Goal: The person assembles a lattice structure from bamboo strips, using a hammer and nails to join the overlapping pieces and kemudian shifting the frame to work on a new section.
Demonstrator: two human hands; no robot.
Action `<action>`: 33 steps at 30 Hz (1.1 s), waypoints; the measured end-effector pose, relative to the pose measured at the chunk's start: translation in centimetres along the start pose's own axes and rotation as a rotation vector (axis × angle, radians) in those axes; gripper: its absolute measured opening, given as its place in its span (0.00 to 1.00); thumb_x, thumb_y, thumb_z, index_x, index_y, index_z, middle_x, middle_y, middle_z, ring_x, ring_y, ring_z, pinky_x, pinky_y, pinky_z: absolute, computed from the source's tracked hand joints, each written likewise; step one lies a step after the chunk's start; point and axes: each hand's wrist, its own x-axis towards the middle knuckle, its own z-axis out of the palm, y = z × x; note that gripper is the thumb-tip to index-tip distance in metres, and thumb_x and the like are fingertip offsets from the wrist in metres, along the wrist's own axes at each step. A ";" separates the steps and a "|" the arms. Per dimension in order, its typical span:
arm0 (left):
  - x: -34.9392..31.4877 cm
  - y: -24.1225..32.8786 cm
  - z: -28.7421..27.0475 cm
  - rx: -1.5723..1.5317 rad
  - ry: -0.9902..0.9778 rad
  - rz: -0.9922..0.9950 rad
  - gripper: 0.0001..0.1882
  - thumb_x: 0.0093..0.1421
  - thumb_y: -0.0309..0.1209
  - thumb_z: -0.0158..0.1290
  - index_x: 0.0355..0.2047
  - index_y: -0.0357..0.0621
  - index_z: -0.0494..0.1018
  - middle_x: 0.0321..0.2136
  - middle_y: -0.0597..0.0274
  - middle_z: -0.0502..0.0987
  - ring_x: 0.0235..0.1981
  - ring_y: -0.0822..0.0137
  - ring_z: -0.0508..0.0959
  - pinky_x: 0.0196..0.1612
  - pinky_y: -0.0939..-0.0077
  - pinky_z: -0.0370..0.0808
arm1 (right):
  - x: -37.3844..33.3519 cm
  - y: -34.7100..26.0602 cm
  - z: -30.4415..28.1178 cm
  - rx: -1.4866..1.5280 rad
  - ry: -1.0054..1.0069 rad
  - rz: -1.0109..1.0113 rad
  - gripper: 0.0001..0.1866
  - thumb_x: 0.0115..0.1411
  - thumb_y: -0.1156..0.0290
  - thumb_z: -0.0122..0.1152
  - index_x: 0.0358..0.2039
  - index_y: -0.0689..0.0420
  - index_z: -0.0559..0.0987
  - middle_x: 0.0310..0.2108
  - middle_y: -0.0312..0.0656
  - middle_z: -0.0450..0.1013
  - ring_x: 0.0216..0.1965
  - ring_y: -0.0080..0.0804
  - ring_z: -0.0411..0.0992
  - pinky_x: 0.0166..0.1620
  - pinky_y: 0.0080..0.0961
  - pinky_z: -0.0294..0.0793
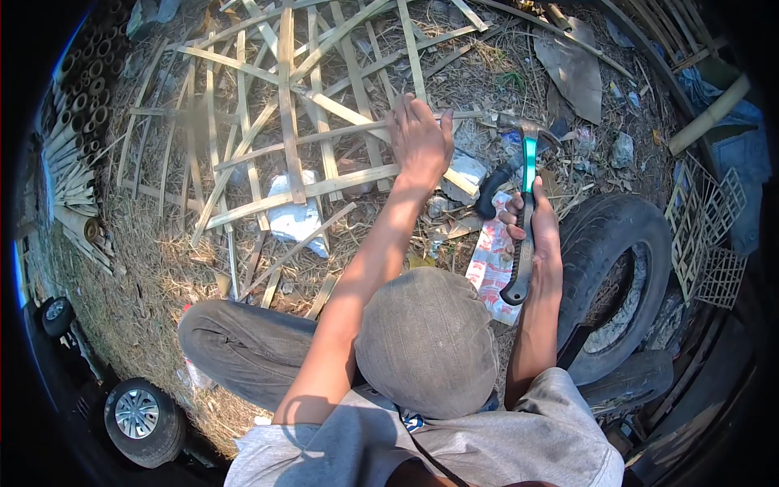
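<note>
My right hand [535,223] is wrapped round the handle of a claw hammer [529,166], with a dark grip and a bright green neck. The metal head points up, near the right end of a bamboo strip. My left hand [419,144] is closed over crossing strips at the right side of a lattice of split bamboo [289,122]; its palm side is hidden, and the fingers look bent round a strip. Beneath the lattice lies a white block [294,217]. Beside the hammer are a black curved object [491,191] and a red-and-white printed wrapper [492,264].
An old tyre [580,276] lies at my right, with small woven bamboo panels [704,227] beyond it. Stacked bamboo tubes [89,89] are at the far left. A wheel [139,418] stands at the lower left. Dry grass and scraps cover the ground.
</note>
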 end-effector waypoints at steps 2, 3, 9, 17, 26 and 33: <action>-0.5 -0.5 1.9 -0.018 -0.068 -0.012 0.23 0.67 0.44 0.51 0.43 0.31 0.66 0.50 0.41 0.68 0.55 0.47 0.66 0.61 0.50 0.57 | -0.5 -0.3 1.7 -0.049 0.032 -0.003 0.29 0.73 0.44 0.40 0.25 0.56 0.67 0.21 0.36 0.60 0.17 0.25 0.60 0.13 0.18 0.55; -0.9 -0.5 2.3 -0.034 -0.133 -0.026 0.22 0.66 0.43 0.52 0.43 0.31 0.66 0.49 0.42 0.69 0.54 0.47 0.67 0.61 0.51 0.58 | -0.6 -0.3 2.0 -0.101 0.060 -0.005 0.29 0.73 0.44 0.40 0.25 0.56 0.67 0.21 0.36 0.60 0.17 0.25 0.60 0.13 0.18 0.55; -1.2 -0.7 2.3 -0.062 -0.189 -0.043 0.25 0.68 0.47 0.48 0.42 0.31 0.66 0.53 0.38 0.66 0.58 0.44 0.65 0.63 0.49 0.56 | 0.1 -3.1 -2.1 0.133 -0.174 0.136 0.31 0.72 0.44 0.44 0.22 0.58 0.65 0.20 0.35 0.55 0.19 0.23 0.58 0.09 0.14 0.56; -1.4 -1.2 3.4 -0.006 -0.070 -0.005 0.30 0.70 0.49 0.42 0.46 0.25 0.65 0.62 0.32 0.56 0.67 0.38 0.54 0.68 0.45 0.51 | 3.0 -0.4 -3.4 0.105 -0.175 0.022 0.29 0.71 0.46 0.47 0.24 0.59 0.68 0.21 0.36 0.57 0.21 0.24 0.57 0.11 0.14 0.56; -1.4 -0.5 3.2 -0.018 -0.098 0.008 0.27 0.71 0.46 0.41 0.45 0.25 0.65 0.64 0.32 0.54 0.70 0.39 0.49 0.70 0.45 0.48 | 5.1 0.0 -3.3 0.325 -0.103 -0.068 0.28 0.72 0.47 0.43 0.23 0.58 0.66 0.21 0.36 0.55 0.18 0.23 0.55 0.09 0.13 0.55; -1.8 -1.5 3.3 0.041 -0.117 0.057 0.33 0.71 0.54 0.39 0.45 0.26 0.64 0.66 0.35 0.49 0.72 0.42 0.43 0.72 0.44 0.38 | 4.0 0.6 -3.6 0.064 -0.245 0.161 0.29 0.72 0.47 0.43 0.21 0.57 0.64 0.20 0.32 0.52 0.18 0.20 0.53 0.07 0.12 0.53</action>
